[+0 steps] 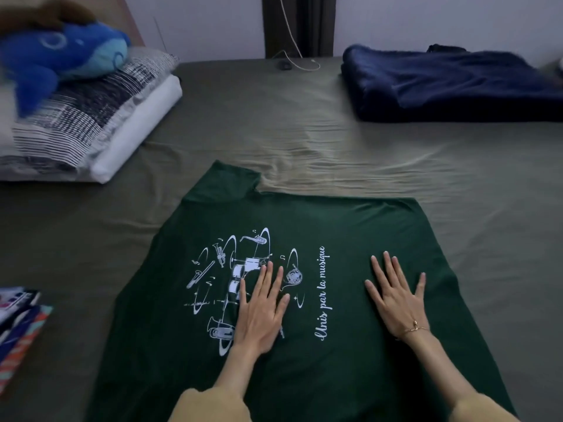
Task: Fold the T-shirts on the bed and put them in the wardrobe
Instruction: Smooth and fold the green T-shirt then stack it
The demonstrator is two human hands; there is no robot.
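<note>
Across the near middle of the bed (pixel 274 123) lies a dark green T-shirt (pixel 350 239), spread flat, printed side up, one sleeve poking toward 11 o'clock. Both hands are spread, palms down on the cloth — the left hand (pixel 262 309) over the white instrument print, the right hand (pixel 396 300) at 3 o'clock from it. Smoothing seems the step in hand; folding comes next, likely a side brought inward. A navy blanket (pixel 451 83) sits at 1 o'clock, pillows (pixel 91 117) at 10 o'clock.
</note>
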